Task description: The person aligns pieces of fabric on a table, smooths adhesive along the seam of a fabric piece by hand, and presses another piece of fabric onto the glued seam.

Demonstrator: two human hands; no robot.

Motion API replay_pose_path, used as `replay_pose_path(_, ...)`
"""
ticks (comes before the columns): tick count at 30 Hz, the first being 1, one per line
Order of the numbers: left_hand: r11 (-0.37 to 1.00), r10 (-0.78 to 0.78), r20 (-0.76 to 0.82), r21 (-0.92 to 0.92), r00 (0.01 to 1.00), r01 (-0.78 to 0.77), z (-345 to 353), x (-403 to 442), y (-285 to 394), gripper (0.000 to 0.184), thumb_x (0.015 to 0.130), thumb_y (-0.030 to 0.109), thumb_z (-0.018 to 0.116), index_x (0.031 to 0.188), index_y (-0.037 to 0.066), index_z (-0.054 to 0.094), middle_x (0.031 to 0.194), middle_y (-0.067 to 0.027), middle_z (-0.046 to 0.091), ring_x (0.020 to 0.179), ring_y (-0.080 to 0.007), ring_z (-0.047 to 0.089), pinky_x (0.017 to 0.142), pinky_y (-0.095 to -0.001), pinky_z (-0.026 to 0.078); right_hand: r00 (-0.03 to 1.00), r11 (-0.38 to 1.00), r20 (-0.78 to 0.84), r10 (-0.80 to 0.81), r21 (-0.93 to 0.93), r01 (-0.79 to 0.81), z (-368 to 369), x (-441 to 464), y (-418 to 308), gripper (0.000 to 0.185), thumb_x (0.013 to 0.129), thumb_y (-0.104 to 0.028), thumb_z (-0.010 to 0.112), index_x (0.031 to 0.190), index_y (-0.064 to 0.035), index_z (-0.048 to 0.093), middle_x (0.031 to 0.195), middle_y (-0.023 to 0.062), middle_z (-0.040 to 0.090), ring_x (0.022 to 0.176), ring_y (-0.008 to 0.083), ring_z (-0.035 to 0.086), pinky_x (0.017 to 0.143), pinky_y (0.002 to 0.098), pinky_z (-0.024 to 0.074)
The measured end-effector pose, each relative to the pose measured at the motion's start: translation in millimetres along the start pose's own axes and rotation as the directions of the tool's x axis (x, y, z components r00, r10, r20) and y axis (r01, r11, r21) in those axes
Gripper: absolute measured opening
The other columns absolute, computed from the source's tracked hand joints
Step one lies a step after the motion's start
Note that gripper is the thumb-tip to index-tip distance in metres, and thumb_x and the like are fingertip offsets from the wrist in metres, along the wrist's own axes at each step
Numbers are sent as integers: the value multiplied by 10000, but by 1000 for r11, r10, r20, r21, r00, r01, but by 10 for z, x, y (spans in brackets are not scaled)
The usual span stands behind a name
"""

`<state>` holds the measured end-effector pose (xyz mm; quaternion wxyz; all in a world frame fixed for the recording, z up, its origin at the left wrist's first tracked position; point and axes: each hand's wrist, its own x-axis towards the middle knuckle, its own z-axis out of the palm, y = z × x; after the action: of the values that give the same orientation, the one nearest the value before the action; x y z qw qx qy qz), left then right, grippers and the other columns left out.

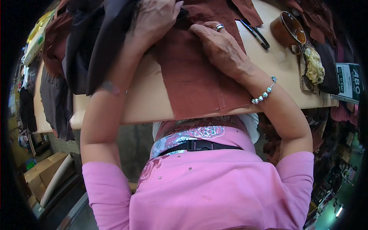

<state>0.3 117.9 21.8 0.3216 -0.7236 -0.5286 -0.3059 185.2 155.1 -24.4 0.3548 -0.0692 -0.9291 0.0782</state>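
Note:
A reddish-brown piece of fabric (191, 76) lies on the pale tabletop, its near end reaching the front edge. My right hand (222, 48), with a ring and a beaded bracelet, rests on this fabric. Its thumb and index finger are pinched together at the cloth near the top. My left hand (157, 19) is at the upper edge of the view, over dark fabric (90, 42) that is bunched at the left. Part of that hand is cut off by the frame and its fingers are mostly hidden.
Right of the brown fabric lies a black pen-like tool (255, 34). Beyond it are a brown mug (279, 30), a crumpled yellowish wad (314, 67) and a dark green ABC packet (348, 82). Dark cloth (57, 103) hangs over the table's left edge. A cardboard box (46, 172) stands below.

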Motion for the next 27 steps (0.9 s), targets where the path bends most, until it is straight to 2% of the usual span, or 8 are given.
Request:
replay_pose_path(1,995,-97,176,10,980,96,57,13,-47,151,820,124,582,873,-17,570,890,-151,586,918,-349,543,835,-418,426,1000,1000,7,4,0,-4,-6,3,-6,299,776,35,483,1071,-15,485,982,134,575,945,285,582,888,362,431)
replay_pose_path(3,959,-275,498,78,822,273,211,39,-166,168,817,144,593,863,-15,571,911,-163,589,954,-356,541,858,-428,416,1000,1000,20,11,0,-11,-14,5,-19,274,782,32,470,1052,-14,483,943,136,570,927,280,584,893,357,427)
replay_pose_path(7,945,-116,371,-246,921,218,398,62,-316,149,818,173,600,814,28,567,866,-151,580,822,-330,575,725,-403,464,995,998,69,66,-20,-65,-22,-13,-15,367,794,47,521,1157,-11,500,1039,171,602,1020,331,545,891,379,438)
replay_pose_path(8,970,-43,267,-218,963,104,400,79,-319,114,829,169,580,825,56,574,851,-130,569,776,-317,582,672,-399,472,995,997,75,71,-14,-70,-25,-9,-13,374,793,47,523,1162,-10,497,1042,172,603,1025,332,544,895,378,438)
replay_pose_path(11,994,-30,305,-88,952,59,304,136,-218,98,843,156,543,827,66,577,829,-117,552,792,-308,586,687,-408,472,991,996,100,90,-15,-89,-30,-3,-9,386,791,46,527,1171,-6,491,1056,174,601,1038,334,541,903,379,436)
replay_pose_path(15,994,75,227,-93,971,-56,323,119,-236,88,828,125,506,832,79,582,814,-109,538,790,-283,589,674,-385,479,991,995,95,91,-57,-86,9,-12,14,396,785,37,531,1176,-4,483,1082,178,593,1056,340,533,908,391,431)
replay_pose_path(24,999,35,338,-50,941,-19,373,94,-221,118,831,138,489,836,76,590,804,-108,540,799,-276,588,703,-371,474,971,980,144,192,-81,-182,-55,103,43,487,718,37,541,1193,-47,472,1071,165,569,990,372,537,885,413,434)
replay_pose_path(27,999,26,260,-39,965,-17,370,63,-229,102,823,134,507,835,74,590,795,-106,549,803,-274,586,707,-377,470,972,993,202,118,-10,-118,-21,86,114,483,713,48,535,1184,-37,464,1048,168,568,966,372,538,885,414,430)
